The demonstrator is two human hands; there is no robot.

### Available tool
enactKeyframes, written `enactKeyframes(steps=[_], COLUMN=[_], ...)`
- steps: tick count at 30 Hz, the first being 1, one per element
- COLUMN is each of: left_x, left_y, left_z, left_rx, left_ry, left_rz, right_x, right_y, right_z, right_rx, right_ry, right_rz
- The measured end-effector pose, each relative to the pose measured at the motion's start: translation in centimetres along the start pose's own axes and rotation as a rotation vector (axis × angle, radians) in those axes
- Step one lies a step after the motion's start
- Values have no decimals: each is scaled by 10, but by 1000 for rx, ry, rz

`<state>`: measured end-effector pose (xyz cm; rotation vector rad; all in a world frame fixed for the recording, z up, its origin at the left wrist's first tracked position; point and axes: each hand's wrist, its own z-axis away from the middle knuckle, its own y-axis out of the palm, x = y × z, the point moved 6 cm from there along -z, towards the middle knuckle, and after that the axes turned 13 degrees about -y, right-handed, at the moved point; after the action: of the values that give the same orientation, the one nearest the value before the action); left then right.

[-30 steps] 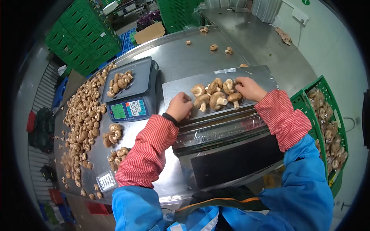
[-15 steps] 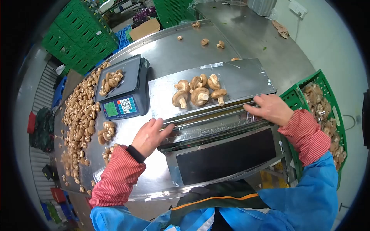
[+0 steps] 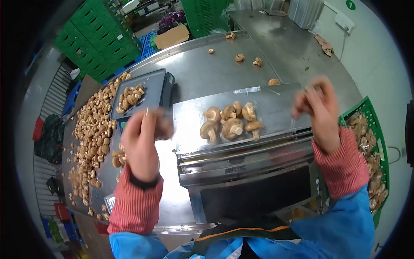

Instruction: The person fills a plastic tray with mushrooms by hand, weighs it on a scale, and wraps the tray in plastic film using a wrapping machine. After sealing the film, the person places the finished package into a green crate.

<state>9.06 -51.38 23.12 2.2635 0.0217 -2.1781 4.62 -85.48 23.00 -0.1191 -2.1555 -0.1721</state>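
My left hand is raised at the left of the metal plate, fingers pinched together on an edge of clear film. At the plate's right end my right hand, blurred, is also closed on the film, which is hard to see. Between the hands, a group of several brown mushrooms lies on the plate, some stems up. Below the plate are the wrapping machine's metal rollers and its dark panel.
Mushrooms are heaped on the steel table at left, beside a scale bearing more mushrooms. A green crate of packed mushrooms stands at right. Stacked green crates are at the back left.
Both hands have risen from the rollers and moved up and away, to either side of the mushrooms. The view has shifted slightly. The mushrooms keep their arrangement on the plate.
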Motion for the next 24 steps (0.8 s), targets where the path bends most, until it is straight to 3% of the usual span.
enactKeyframes(steps=[2, 4, 7, 8, 9, 11, 14, 17, 19, 21, 24], left_x=[13, 72, 118, 130, 131, 144, 149, 162, 169, 166, 163], left_y=[17, 29, 55, 64, 70, 65, 57, 33, 34, 39, 45], left_z=[-54, -113, -115, -99, -95, -93, -92, -77, -48, -35, -26], left_rx=[-7, 74, -2, 95, 167, 209, 236, 134, 268, 169, 185], left_ry=[-26, 7, 191, 115, 219, 75, -40, -352, -518, -144, -348], left_rz=[27, 18, -673, -684, -774, -850, -1036, -536, -205, -250, -87], right_x=[-39, -96, -148, -158, -159, -160, -189, -187, -175, -159, -153], right_y=[7, 12, 25, 29, 33, 37, 23, 18, 17, 25, 23], right_z=[-39, -54, -40, -32, -26, -13, -9, 6, 16, 30, 41], right_rx=[-42, -12, 195, 288, 355, 491, 639, 579, 441, 257, 145], right_ry=[-23, -37, -52, -67, -53, -19, 323, 552, 680, 810, 766], right_rz=[92, 339, 824, 980, 988, 1000, 626, 400, 248, 42, 93])
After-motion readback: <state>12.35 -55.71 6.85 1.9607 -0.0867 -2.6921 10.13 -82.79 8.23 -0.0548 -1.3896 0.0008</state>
